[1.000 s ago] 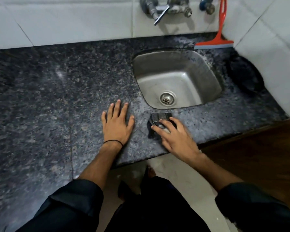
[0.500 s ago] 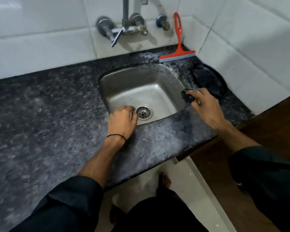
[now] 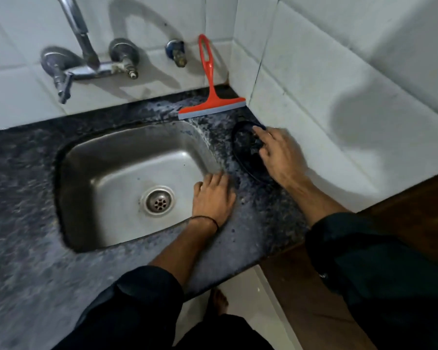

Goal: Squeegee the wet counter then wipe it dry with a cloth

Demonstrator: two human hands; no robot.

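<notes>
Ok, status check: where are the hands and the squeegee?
Left hand flat on sink edge, empty. Right hand at dark round tray, grip unclear. Squeegee untouched, propped against back wall. Nothing blocking it.

Left hand lies flat, right hand reaches forward, fingers curled.

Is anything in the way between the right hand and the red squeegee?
Nothing visible. The right hand rests at a dark round tray; only bare wet counter lies between it and the squeegee leaning in the corner.
</notes>
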